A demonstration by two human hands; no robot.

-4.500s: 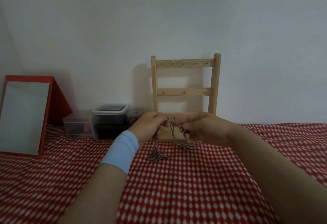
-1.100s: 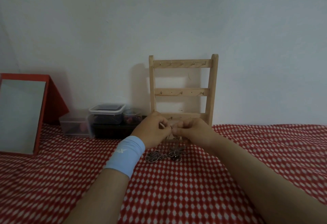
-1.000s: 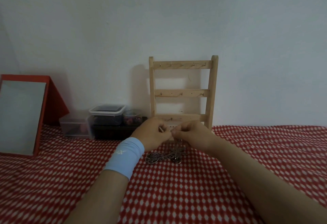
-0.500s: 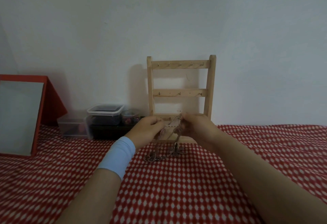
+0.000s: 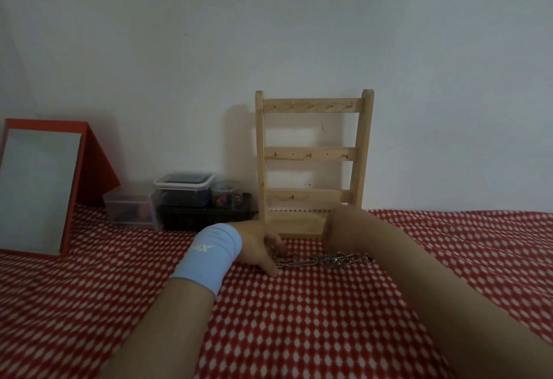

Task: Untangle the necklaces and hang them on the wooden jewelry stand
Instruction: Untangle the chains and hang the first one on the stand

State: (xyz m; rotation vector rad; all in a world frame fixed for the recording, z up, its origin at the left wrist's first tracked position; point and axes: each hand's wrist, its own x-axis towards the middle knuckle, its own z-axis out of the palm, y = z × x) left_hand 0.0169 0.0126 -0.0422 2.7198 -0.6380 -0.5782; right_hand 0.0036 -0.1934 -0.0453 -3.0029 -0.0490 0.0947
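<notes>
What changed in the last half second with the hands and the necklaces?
Both hands came down: the left hand and right hand, which held the necklaces lifted before the stand, now lie low at the cloth, with the necklaces stretched flat between them. Whether either still grips is unclear. Stand, mirror and boxes unmoved; hooks still bare.

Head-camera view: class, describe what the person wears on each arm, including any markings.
The left arm wears a light blue stretchy fabric wristband with a small white logo; the forearm is bare. The right arm is bare, with no sleeve or band.
</notes>
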